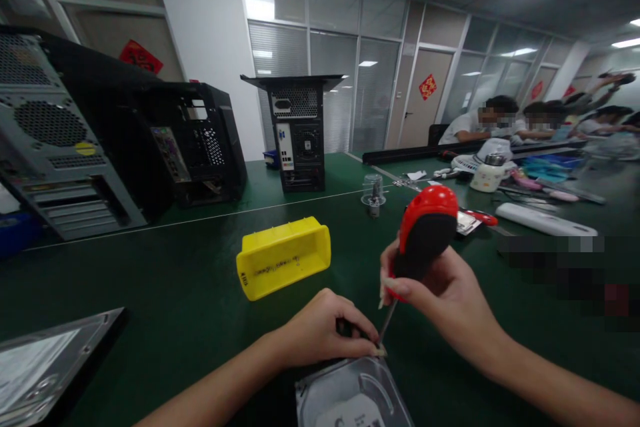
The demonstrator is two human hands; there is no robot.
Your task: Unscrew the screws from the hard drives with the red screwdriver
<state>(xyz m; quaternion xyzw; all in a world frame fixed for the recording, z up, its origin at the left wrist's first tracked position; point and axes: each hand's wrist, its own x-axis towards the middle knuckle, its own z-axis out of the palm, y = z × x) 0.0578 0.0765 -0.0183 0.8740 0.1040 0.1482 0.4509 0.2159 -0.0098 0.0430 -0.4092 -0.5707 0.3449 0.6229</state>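
My right hand (440, 287) grips a screwdriver (429, 227) with a fat red and black handle. The shaft slants down to the far corner of a silver hard drive (357, 393) lying on the green table. My left hand (327, 330) pinches thumb and forefinger together beside the screwdriver tip, at that same corner. What sits between those fingertips is hidden or too small to name. Past the left hand lies an empty yellow plastic bin (285, 257), tipped so its opening faces me.
Another hard drive (55, 367) lies at the left edge. Computer cases (300, 133) stand along the back and left. A clear plastic holder (374, 195) stands mid-table. Tools, a white bottle (487, 175) and a white bar (545, 220) lie to the right. Several people sit at the far right.
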